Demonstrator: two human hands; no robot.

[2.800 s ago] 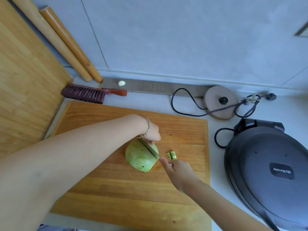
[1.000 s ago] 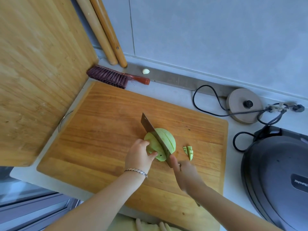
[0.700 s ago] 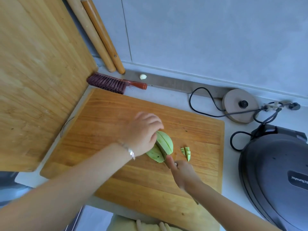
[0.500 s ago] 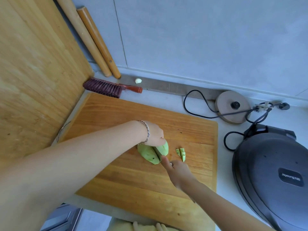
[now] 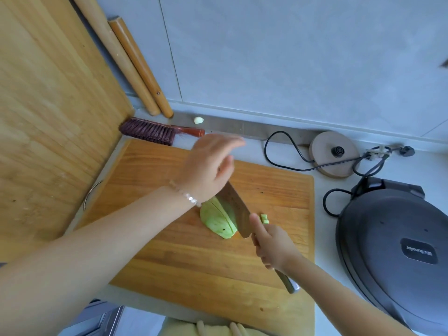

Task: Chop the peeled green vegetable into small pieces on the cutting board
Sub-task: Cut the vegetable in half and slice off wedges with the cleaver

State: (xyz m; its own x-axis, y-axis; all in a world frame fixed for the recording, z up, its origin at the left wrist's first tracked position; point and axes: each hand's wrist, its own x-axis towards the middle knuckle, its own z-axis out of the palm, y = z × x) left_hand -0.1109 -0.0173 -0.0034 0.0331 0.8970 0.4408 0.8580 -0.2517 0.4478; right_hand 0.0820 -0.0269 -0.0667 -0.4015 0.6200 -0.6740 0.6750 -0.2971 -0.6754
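The peeled green vegetable (image 5: 218, 220) lies on the wooden cutting board (image 5: 169, 251), split into slabs. My right hand (image 5: 272, 243) grips the handle of a knife (image 5: 236, 209), forefinger along the blade, which stands at the vegetable's right side. My left hand (image 5: 208, 166) hovers above the vegetable's far end, blurred, fingers straight and holding nothing. A few small cut pieces (image 5: 264, 218) lie just right of the blade.
A large wooden board (image 5: 48, 117) leans at the left, with two rolling pins (image 5: 131, 66) against the wall. A brush (image 5: 155, 130) and a garlic clove (image 5: 198, 120) lie behind the board. A kettle base (image 5: 333, 154) with cord and a dark electric griddle (image 5: 392, 251) stand at right.
My left hand has lifted off the vegetable and now hovers above it. The knife blade has come up and shows at the vegetable's right side.
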